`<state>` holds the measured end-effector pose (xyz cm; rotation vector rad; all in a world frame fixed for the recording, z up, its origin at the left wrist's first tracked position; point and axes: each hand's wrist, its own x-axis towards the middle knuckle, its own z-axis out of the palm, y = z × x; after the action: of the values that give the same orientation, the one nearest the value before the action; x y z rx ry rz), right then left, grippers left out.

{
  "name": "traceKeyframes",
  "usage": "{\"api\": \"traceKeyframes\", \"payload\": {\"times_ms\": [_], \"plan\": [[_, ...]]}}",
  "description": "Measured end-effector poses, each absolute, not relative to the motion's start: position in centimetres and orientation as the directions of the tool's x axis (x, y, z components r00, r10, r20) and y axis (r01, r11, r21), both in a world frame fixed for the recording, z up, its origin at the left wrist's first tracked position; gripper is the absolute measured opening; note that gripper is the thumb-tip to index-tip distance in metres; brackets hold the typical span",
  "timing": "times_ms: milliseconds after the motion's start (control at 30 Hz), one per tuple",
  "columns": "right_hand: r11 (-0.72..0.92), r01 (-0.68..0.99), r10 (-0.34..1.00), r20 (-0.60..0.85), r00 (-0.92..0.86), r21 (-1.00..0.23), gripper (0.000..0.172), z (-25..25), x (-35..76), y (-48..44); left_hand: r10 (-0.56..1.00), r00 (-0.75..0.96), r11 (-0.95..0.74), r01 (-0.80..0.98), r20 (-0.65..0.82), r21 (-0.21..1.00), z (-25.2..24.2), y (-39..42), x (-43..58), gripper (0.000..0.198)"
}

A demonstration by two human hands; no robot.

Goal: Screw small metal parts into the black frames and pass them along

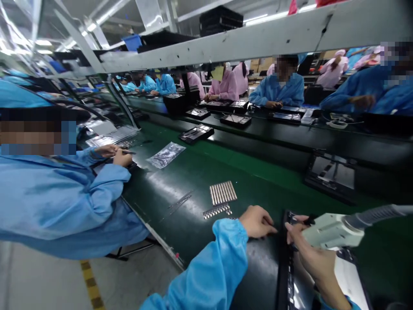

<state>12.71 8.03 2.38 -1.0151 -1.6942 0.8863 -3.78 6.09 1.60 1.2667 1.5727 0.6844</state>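
Observation:
My left hand (258, 221) is just left of a black tray (283, 267), low over the green bench, with its fingers curled and thumb and fingertips close together. Anything in that pinch is too small to make out. Over the tray's far end, my right hand (311, 252) has its fingers bent together at the edge of the device (301, 280) lying inside. What they grip is hidden. A pale grey-green head on a ribbed hose (332, 231) partly covers this hand. Left of my left hand lie a sheet of silvery strips (223, 193) and a row of small metal pieces (217, 211).
Thin strips (180, 201) and a clear plastic bag (166, 155) lie on the bench. Trays with devices (332, 172) stand along the line beyond. A co-worker in blue (64, 193) sits close at left, handling parts. A white beam (226, 45) crosses overhead.

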Motion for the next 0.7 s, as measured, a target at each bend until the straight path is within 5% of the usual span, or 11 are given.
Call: {"api": "traceKeyframes", "payload": {"times_ms": [100, 200, 233, 333, 467, 700], "plan": [[0.352, 0.197, 0.931, 0.322, -0.169, -0.915, 0.038, 3.0, 12.5, 7.8, 0.958, -0.253, 0.27, 0.654, -0.133, 0.707, 2.5, 5.3, -6.9, 0.032], [0.311, 0.096, 0.947, 0.301, -0.109, -0.946, 0.022, 4.3, 13.2, 7.4, 0.943, -0.314, 0.315, 0.747, -0.106, 0.586, 2.9, 5.1, -8.3, 0.035], [0.307, 0.065, 0.948, 0.3, -0.103, -0.949, 0.031, 4.7, 13.8, 7.2, 0.946, -0.304, 0.313, 0.753, -0.115, 0.579, 2.9, 5.1, -8.3, 0.032], [0.304, 0.056, 0.949, 0.297, -0.109, -0.951, 0.059, 5.9, 16.5, 6.8, 0.958, -0.263, 0.279, 0.745, -0.116, 0.606, 2.6, 5.4, -7.6, 0.028], [0.276, 0.115, 0.96, 0.281, 0.024, -0.954, 0.055, 6.8, 21.0, 6.1, 0.976, -0.155, 0.218, 0.69, -0.154, 0.69, 2.0, 5.6, -6.7, 0.024], [0.293, -0.058, 0.92, 0.264, 0.29, -0.954, 0.038, 4.8, 27.5, 6.1, 0.974, -0.057, 0.216, 0.513, -0.217, 0.831, 1.1, 6.3, -6.8, 0.018]]}}
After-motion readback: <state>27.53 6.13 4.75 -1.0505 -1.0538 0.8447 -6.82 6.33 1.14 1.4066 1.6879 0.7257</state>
